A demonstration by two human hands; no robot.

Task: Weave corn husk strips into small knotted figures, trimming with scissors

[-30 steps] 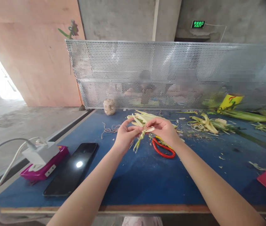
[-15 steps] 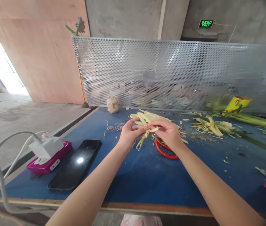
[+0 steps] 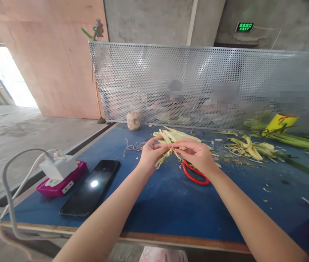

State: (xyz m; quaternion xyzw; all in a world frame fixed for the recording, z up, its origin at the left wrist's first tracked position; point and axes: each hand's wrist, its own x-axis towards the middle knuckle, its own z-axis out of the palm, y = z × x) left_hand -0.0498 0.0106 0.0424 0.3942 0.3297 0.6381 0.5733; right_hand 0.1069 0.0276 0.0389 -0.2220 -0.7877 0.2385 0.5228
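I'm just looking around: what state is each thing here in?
Left hand: pinching the leafy piece
Right hand: pinching it too
Leafy piece: held between both hands
Red-handled scissors: lying on the table; blades hidden, open or shut unclear
Twine: loose, tangled
Phone: flat, screen dark with glare
Charger: seated on the power strip, cable attached
Exit sign: lit
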